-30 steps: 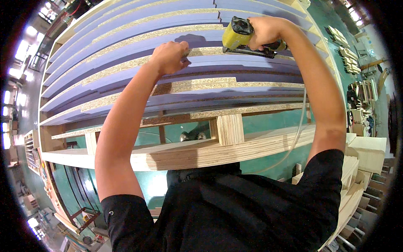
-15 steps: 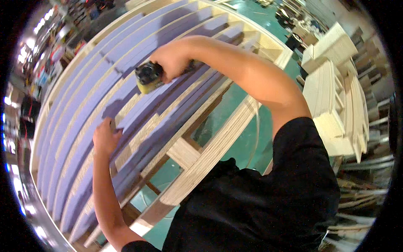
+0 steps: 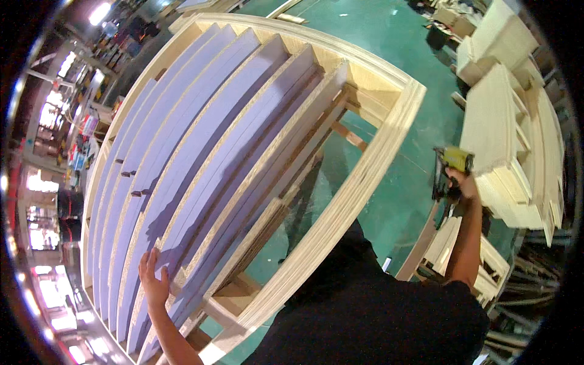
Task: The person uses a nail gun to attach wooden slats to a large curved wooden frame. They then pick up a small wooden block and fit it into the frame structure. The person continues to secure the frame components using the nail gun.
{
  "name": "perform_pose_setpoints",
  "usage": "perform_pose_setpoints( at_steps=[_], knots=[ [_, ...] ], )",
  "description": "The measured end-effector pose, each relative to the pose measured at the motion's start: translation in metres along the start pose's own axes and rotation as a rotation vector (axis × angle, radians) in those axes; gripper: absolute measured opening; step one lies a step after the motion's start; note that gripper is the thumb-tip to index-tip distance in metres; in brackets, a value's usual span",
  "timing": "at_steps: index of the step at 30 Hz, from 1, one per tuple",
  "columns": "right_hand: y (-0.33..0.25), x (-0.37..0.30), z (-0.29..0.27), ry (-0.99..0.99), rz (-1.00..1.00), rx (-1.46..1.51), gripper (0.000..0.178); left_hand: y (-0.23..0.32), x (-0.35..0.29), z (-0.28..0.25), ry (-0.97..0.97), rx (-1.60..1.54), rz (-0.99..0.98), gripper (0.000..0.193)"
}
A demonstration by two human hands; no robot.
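A large wooden frame [image 3: 331, 234] with curved lavender-faced ribs [image 3: 204, 152] fills the left and middle. At its near-left part my left hand [image 3: 155, 283] rests against the rib edges, fingers stretched out and thumb apart, holding nothing. Out to the right, away from the frame, my right hand [image 3: 462, 184] is wrapped round the grip of a yellow-green and black nail gun [image 3: 456, 159]. The gun is over the green floor, near a stack of pale wooden pieces. Its nose is hard to make out.
Pale box-like wooden pieces [image 3: 496, 121] are stacked at the right. Below the nail gun lie smaller wooden frames [image 3: 441, 243]. Thin strips of material [image 3: 535, 292] crowd the lower right. Green floor [image 3: 389, 36] shows beyond the frame and through its openings.
My right hand has swung from above the ribs out to the right with the nail gun. My left hand has opened out against the ribs, and the view has shifted.
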State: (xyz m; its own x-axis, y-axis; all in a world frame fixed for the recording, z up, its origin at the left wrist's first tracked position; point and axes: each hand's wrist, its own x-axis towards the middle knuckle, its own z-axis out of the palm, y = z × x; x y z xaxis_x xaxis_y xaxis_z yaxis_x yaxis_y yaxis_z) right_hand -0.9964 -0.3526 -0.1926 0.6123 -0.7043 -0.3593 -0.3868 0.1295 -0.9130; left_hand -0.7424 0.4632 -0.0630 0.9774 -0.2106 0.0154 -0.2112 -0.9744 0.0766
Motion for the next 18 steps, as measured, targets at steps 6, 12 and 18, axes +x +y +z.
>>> perform_pose_setpoints(
  at_steps=[6, 12, 18],
  knots=[
    [0.344, 0.144, -0.102, -0.033, 0.378, -0.531, 0.029, 0.003, 0.021, 0.018, 0.016, -0.098, -0.161, 0.036],
    [0.353, 0.082, 0.017, -0.873, 0.746, -0.723, 0.031, 0.058, 0.029, 0.011, 0.039, 0.019, -0.292, 0.042],
    [0.352, 0.098, 0.109, -1.105, 0.002, -0.955, 0.025, 0.074, 0.029, 0.020, 0.024, 0.000, -0.348, 0.046]
  ],
)
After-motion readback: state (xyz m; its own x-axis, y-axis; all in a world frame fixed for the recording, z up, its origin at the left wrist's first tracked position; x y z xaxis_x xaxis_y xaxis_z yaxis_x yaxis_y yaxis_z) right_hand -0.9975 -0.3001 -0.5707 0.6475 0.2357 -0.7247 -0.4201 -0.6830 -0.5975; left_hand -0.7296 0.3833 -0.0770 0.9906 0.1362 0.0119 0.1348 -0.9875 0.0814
